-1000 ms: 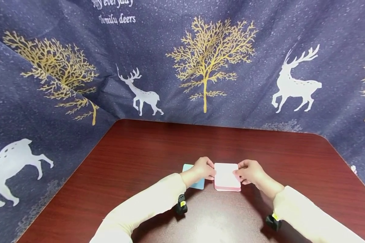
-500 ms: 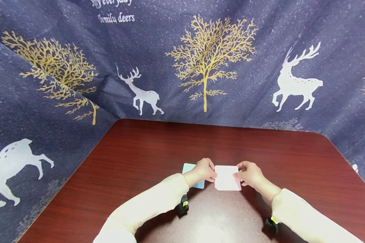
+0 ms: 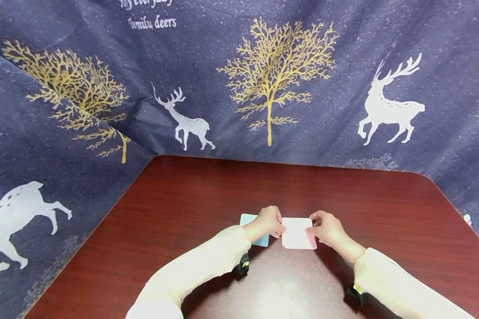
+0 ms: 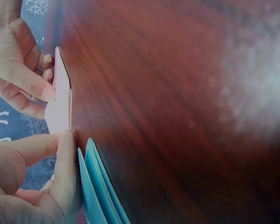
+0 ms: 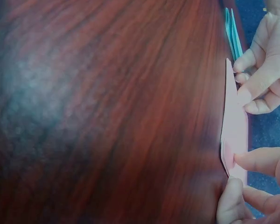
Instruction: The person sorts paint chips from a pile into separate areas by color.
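A stack of pale pink square paper sheets (image 3: 295, 233) with rounded corners lies on the table between both hands. My left hand (image 3: 269, 221) pinches its left edge, with fingertips and thumb close together there. On the opposite side, my right hand (image 3: 328, 228) holds the right edge between thumb and fingers. A deeper pink patch shows at the lower right corner. In the left wrist view, thin layers show along the side of the pink paper (image 4: 61, 102). Light blue sheets (image 3: 262, 241) lie under my left wrist, partly hidden; their edges fan apart in the left wrist view.
The dark red wooden table (image 3: 207, 190) has a bright glare patch nearer the front. A blue cloth (image 3: 319, 97) with deer and trees hangs behind and to the left. Black wrist devices (image 3: 241, 268) sit beneath both sleeves.
The pink lower edge that showed beneath the white top face a second ago is now covered, leaving a pink patch at the lower right. Both hands stay at the paper's sides.
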The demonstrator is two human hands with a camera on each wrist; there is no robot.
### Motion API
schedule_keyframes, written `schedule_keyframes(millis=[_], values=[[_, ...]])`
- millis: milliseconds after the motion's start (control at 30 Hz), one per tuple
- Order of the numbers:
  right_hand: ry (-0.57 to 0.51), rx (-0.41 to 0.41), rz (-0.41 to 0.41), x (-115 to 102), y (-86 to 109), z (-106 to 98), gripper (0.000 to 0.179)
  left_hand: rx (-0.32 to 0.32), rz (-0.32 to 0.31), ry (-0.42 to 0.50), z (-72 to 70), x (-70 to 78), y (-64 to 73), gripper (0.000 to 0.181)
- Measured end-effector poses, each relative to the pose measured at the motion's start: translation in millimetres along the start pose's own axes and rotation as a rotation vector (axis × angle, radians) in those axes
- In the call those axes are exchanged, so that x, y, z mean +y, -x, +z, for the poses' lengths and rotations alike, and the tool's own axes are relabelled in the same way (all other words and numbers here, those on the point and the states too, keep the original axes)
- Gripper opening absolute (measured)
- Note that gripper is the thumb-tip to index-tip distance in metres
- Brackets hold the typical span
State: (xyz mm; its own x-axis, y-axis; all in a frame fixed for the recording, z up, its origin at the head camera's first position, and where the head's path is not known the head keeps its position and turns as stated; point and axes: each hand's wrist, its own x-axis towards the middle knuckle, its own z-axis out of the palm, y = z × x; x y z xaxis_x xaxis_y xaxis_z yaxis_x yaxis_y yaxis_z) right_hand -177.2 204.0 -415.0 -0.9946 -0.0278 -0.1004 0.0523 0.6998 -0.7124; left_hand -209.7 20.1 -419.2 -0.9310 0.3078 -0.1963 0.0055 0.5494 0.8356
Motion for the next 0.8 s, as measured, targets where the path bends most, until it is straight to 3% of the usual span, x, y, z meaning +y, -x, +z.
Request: schedule_keyframes(millis=[233, 467, 600, 800], values=[[0.024, 0.011, -0.022, 1, -0.9, 1, 0.037, 0.007, 0.028, -0.115, -1.6, 1.7, -0.3, 0.027], [0.062, 0.029, -0.058, 4, -3.8, 0, 0.038, 0.007, 0.139, -0.181, -6.1, 0.0, 0.1, 0.024], [0.097, 0.087, -0.087, 4, -6.1, -1, 0.038, 0.078, 0.211, -0.281, -15.3, 0.8, -0.1, 0.021], [0.137, 0.212, -0.193, 4, -18.6, -7, 0.049, 0.214, 0.371, -0.229, -41.2, -1.7, -11.8, 0.018]])
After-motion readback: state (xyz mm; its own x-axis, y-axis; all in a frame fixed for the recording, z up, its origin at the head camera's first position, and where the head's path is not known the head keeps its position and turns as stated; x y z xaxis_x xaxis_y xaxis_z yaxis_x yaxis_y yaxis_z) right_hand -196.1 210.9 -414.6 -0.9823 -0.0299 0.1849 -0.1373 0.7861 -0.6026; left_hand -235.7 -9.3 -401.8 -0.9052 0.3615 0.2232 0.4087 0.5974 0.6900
